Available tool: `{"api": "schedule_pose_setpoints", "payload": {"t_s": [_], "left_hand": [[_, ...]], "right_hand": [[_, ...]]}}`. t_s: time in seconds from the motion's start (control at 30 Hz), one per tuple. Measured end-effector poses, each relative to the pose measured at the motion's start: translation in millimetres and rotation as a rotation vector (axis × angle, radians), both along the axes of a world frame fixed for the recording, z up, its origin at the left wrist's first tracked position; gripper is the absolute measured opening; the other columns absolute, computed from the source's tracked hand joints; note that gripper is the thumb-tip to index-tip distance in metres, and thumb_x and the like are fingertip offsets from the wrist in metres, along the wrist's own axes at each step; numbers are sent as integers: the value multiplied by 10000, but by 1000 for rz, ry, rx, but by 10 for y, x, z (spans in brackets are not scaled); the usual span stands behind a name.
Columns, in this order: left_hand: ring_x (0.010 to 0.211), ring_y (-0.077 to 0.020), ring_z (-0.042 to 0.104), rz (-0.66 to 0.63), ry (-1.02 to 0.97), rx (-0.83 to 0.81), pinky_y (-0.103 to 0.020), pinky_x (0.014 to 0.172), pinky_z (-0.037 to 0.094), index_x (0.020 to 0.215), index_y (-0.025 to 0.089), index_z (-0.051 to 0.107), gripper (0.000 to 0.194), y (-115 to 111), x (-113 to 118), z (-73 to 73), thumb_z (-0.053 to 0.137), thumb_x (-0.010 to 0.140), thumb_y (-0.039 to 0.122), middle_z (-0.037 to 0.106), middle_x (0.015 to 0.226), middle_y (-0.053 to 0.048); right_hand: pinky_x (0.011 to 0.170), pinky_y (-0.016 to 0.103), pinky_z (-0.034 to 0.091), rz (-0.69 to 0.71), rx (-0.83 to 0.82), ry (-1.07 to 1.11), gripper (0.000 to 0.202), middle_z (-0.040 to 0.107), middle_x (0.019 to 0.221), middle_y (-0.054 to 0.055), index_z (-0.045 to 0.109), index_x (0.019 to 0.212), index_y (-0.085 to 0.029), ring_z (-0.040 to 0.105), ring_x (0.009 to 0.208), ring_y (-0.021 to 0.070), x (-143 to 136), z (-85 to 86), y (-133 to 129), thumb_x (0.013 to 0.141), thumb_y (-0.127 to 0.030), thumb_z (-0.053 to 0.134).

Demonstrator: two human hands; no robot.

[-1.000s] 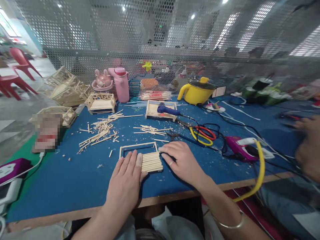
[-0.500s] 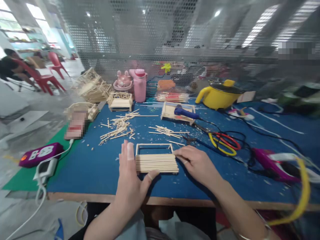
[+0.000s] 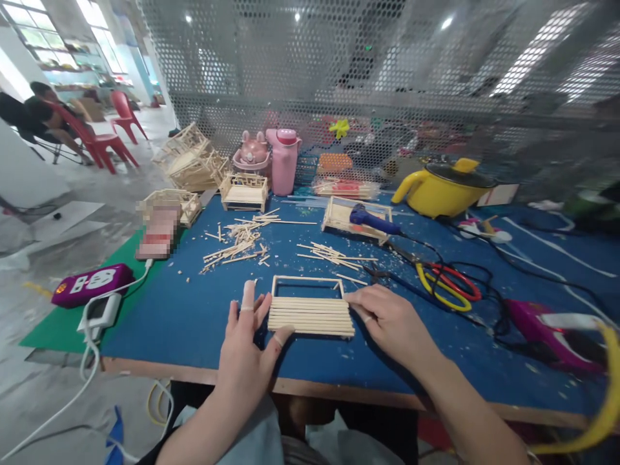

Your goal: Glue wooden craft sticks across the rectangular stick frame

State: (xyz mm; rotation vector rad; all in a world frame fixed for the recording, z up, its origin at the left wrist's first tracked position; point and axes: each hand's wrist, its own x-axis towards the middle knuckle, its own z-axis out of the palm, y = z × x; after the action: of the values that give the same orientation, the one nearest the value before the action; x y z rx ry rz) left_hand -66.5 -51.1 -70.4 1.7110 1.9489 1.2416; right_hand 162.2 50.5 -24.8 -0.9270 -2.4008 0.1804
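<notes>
Pale wooden-slat frame (image 3: pixel 310 316) | I'd guess light, fragile; grip ends | left hand (image 3: pixel 249 342): fingers apart | right hand (image 3: pixel 393 320): bunched, hold unclear

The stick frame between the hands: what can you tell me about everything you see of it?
The frame is pale and looks like bare wood. Straight sticks lie side by side across its near part, running left to right; beyond them, slim bars outline an open rectangle. It rests on the blue table. The left hand has its thumb at the near left corner; the right hand is at the right end, its grip unclear.
</notes>
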Motion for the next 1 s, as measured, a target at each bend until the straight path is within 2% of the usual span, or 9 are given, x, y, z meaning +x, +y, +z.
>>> {"api": "schedule_pose_setpoints", "payload": {"t_s": [0.13,0.27,0.37,0.43,0.5,0.6,0.8,0.87,1.0], "left_hand": [[1322,-298,448,0,102,20,-646,1109,204,1499,247,49,813,-38,-26,7,566,886,382,605,1307,-144],[1435,-357,198,68,298,288,-638,1089,237,1481,192,198,714,-38,21,206,562,888,349,324,1509,-223],[1375,-322,356,-84,479,395,-625,1119,166,1328,222,458,403,38,172,479,493,928,251,511,1401,-142],[1130,-260,605,-275,502,345,-570,1079,304,1184,206,568,267,112,286,623,445,947,224,681,1171,-92],[850,-210,677,-404,466,266,-439,888,499,1056,181,626,244,177,370,695,407,955,221,733,936,-63],[698,-208,640,-424,431,176,-326,626,516,890,179,655,262,222,426,690,403,941,228,704,771,-50],[639,-208,613,-380,464,154,-310,579,460,739,188,629,266,222,451,669,430,912,221,668,677,-39],[671,-211,633,-362,454,159,-308,601,463,791,190,645,263,229,425,708,422,920,241,691,722,-41],[698,-187,640,-305,342,115,-278,623,443,838,212,658,241,263,329,806,429,909,238,711,772,-17]], "right_hand": [[730,316,520,-66,-15,70,190,716,818,49,682,856,-204,644,790,186,7,21,-30,897,-157,503],[752,347,504,-119,51,118,180,691,831,70,653,867,-194,614,805,200,12,124,-142,919,-179,481],[774,355,489,-31,104,127,168,686,854,69,640,915,-199,598,814,195,-33,222,-280,918,-162,477],[768,354,484,38,150,121,185,679,870,76,632,967,-188,584,823,198,-67,268,-358,911,-137,463],[755,352,483,73,180,114,220,667,880,85,627,1007,-175,568,833,205,-89,285,-410,902,-115,443],[753,357,487,87,198,113,257,656,887,95,631,1036,-168,555,835,212,-106,267,-451,896,-98,427],[758,350,493,89,221,139,266,660,889,84,617,1083,-194,577,840,208,-90,232,-487,921,-117,420],[818,369,491,-9,224,160,239,662,1010,102,570,1143,-198,591,952,225,7,237,-453,938,-201,448],[702,371,494,-559,16,-25,280,661,883,104,589,938,-187,631,838,259,293,175,-288,876,-456,543]]}}
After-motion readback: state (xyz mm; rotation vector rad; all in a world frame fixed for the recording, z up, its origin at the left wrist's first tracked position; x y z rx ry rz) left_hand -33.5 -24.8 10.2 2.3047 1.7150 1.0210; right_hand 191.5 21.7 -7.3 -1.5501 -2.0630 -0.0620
